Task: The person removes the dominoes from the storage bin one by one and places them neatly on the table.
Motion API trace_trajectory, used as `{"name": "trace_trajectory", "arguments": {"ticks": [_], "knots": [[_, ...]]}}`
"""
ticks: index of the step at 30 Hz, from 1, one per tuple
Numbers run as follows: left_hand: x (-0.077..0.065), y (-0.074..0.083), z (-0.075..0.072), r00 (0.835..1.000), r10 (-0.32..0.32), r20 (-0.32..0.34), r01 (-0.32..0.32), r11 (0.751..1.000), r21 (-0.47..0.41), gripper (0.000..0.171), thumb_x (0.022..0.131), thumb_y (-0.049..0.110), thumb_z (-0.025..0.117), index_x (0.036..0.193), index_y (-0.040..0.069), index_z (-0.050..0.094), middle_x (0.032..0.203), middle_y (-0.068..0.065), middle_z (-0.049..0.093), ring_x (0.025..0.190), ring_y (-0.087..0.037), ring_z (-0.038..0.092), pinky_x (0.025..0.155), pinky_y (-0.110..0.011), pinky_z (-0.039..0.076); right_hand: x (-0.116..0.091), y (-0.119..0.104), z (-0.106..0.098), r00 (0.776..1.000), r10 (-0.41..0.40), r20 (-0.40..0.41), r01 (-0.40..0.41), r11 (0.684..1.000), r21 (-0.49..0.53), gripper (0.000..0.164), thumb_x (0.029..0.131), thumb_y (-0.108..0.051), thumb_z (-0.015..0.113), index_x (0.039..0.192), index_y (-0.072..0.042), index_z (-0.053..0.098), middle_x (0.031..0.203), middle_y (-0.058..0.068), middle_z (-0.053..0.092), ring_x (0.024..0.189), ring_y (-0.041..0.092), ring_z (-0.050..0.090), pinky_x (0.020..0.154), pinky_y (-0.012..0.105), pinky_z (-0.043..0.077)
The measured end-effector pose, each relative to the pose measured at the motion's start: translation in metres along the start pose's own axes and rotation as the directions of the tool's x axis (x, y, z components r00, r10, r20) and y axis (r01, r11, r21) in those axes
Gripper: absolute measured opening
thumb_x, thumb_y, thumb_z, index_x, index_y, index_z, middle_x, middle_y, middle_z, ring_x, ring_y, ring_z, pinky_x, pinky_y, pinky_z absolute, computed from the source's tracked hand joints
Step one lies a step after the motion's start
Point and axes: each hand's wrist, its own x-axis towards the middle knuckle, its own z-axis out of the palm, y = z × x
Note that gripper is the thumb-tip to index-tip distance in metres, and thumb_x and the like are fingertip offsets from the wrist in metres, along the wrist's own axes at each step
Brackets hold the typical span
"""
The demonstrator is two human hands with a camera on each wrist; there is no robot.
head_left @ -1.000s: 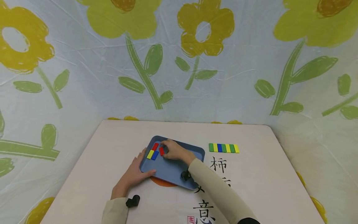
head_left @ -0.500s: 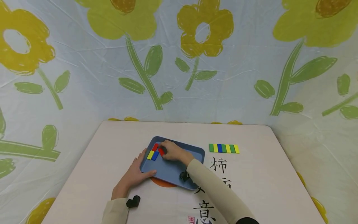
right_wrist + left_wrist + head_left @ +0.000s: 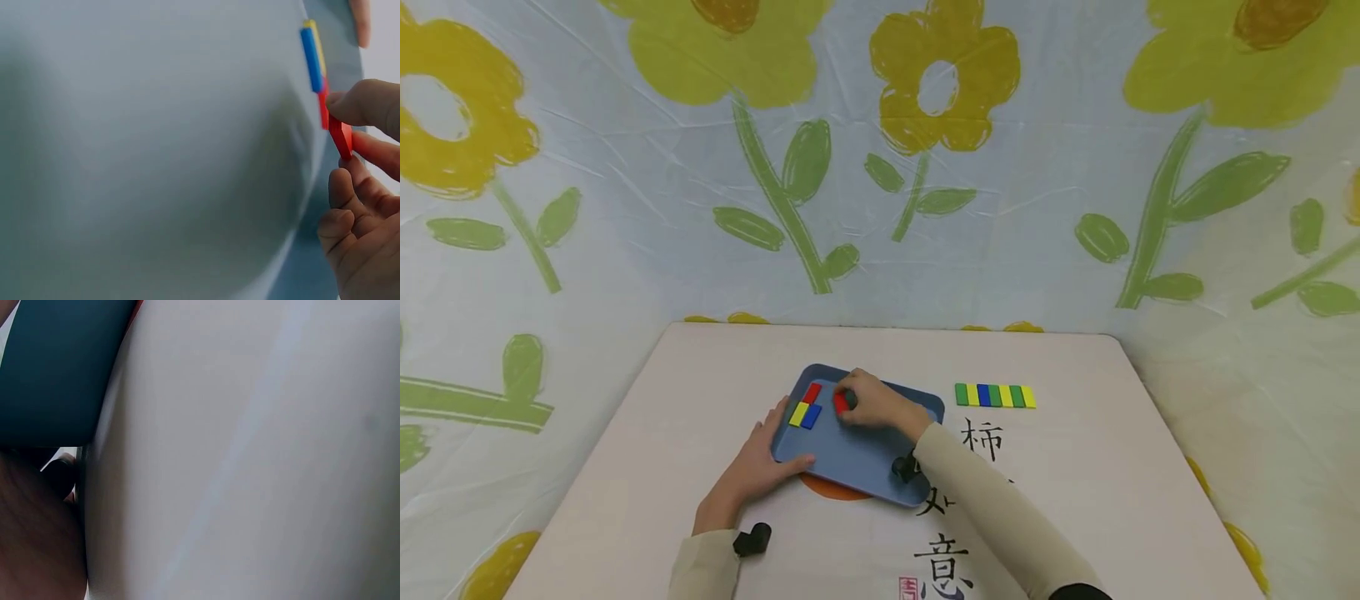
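Note:
My right hand is over the left part of a blue-grey tray and pinches a small red tile between thumb and fingers. Left of it in the tray, another red tile lies above a yellow tile and a blue tile, which sit side by side. My left hand rests along the tray's left rim, fingers stretched up the side and thumb at the near edge. In the left wrist view only the tray's dark outer side and part of the hand show.
Beyond the tray's right side, a row of green, yellow and blue tiles lies on the pale table. Black brush characters and an orange shape, partly under the tray, mark the surface. A flower-printed cloth surrounds the table.
The right hand has moved a little to the right with the red tile, away from the other tiles in the tray. The left hand has stayed at the rim.

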Motion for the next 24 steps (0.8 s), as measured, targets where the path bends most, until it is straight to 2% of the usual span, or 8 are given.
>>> {"name": "trace_trajectory", "arguments": {"ticks": [8,16,24], "knots": [[0.0,-0.001,-0.001,1.0,-0.005,-0.004,0.005,1.0,0.005,0.115,0.082,0.067,0.074,0.167,0.031,0.005,0.172,-0.018,0.014,0.155,-0.057,0.005,0.116,-0.079,0.018,-0.02,0.019,-0.034,0.995,-0.023,-0.097,0.028,0.998,0.058,0.043,0.091,-0.019,0.075,0.131,-0.007,0.067,0.127,0.011,0.06,0.094,0.019,0.057,0.08,0.031,0.053],[0.001,-0.002,0.0,1.0,0.004,-0.007,-0.004,1.0,0.005,0.114,0.082,0.068,0.073,0.167,0.034,0.004,0.173,-0.017,0.013,0.156,-0.055,0.005,0.116,-0.079,0.017,-0.051,0.058,-0.062,0.981,0.082,-0.177,-0.059,0.99,0.131,0.046,0.09,-0.02,0.074,0.133,-0.007,0.066,0.127,0.011,0.06,0.096,0.022,0.057,0.072,0.03,0.05],[0.0,-0.002,0.0,1.0,-0.002,-0.009,0.002,1.0,-0.005,0.115,0.081,0.068,0.074,0.166,0.036,0.005,0.172,-0.018,0.014,0.155,-0.057,0.004,0.114,-0.081,0.019,-0.092,0.098,-0.086,0.96,0.169,-0.221,-0.127,0.973,0.195,0.047,0.091,-0.016,0.073,0.135,-0.002,0.064,0.133,0.018,0.058,0.096,0.026,0.057,0.068,0.031,0.05]]}}
